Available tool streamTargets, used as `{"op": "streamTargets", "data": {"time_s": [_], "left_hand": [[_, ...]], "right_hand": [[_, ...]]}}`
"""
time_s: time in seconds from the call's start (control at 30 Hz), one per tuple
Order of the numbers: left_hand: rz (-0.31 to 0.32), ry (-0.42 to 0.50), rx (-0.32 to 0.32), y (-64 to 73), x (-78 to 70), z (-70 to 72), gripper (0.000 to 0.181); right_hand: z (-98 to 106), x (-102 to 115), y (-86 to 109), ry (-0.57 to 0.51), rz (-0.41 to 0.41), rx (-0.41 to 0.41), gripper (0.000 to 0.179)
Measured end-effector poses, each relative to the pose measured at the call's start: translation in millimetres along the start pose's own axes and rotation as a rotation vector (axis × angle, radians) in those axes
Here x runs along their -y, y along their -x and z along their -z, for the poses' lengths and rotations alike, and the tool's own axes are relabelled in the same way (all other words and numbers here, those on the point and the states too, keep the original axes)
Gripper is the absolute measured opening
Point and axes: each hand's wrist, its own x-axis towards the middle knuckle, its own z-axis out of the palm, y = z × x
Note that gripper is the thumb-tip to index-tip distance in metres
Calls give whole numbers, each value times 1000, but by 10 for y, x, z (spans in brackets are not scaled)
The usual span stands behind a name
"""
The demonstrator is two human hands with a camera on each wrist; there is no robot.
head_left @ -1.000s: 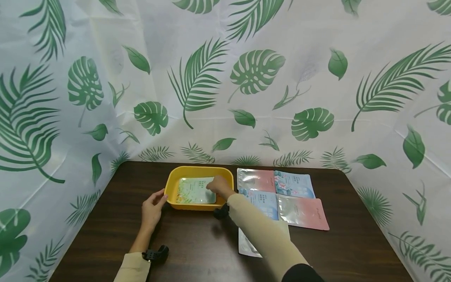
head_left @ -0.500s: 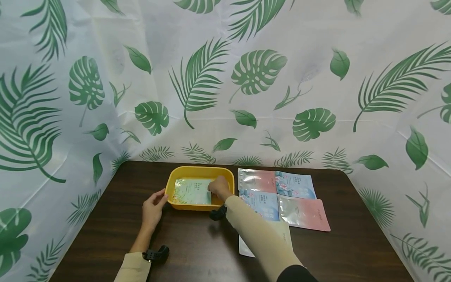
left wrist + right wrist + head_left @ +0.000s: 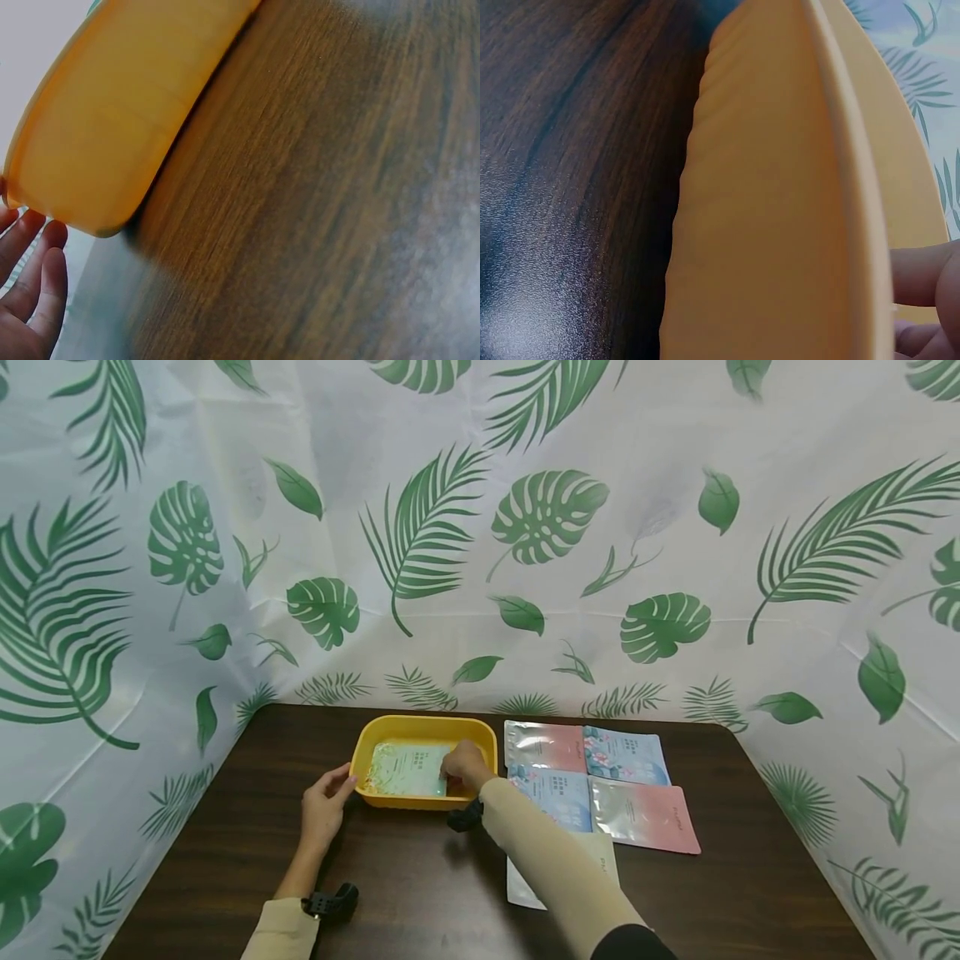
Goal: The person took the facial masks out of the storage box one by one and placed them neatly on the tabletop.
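Observation:
A yellow plastic basket (image 3: 425, 724) stands near the back edge of the table. Inside it lies a pale green sheet mask packet (image 3: 405, 768) with a leafy print, toward the left end. My right hand (image 3: 465, 764) reaches over the front rim and pinches this packet's right edge; in the right wrist view the basket wall (image 3: 780, 195) hides most of the fingers. My left hand (image 3: 326, 797) holds the basket's left end at the front corner. In the left wrist view, fingertips (image 3: 54, 234) touch the end wall.
Right of the basket, pink packets (image 3: 645, 814) and blue packets (image 3: 626, 753) lie flat in rows on the dark wooden table (image 3: 420, 893). A cream packet (image 3: 600, 852) nearer me is partly covered by the right sleeve (image 3: 555, 860). A leaf-print sheet (image 3: 450, 568) hangs behind.
The green packet has shifted left within the basket and lies lower in it, the right hand staying at its right edge. The left hand has kept its place on the basket.

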Motion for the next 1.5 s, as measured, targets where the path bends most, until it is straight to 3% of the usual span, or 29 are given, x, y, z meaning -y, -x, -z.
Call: {"op": "streamTargets", "data": {"time_s": [0.57, 1.03, 1.5], "left_hand": [[30, -7, 30, -22, -15, 17, 36], [58, -26, 37, -25, -62, 19, 38], [27, -26, -1, -13, -48, -2, 36]], "right_hand": [[-6, 3, -46, -96, -20, -26, 20], [27, 0, 4, -152, 70, -128, 18], [36, -27, 27, -199, 82, -83, 15]]}}
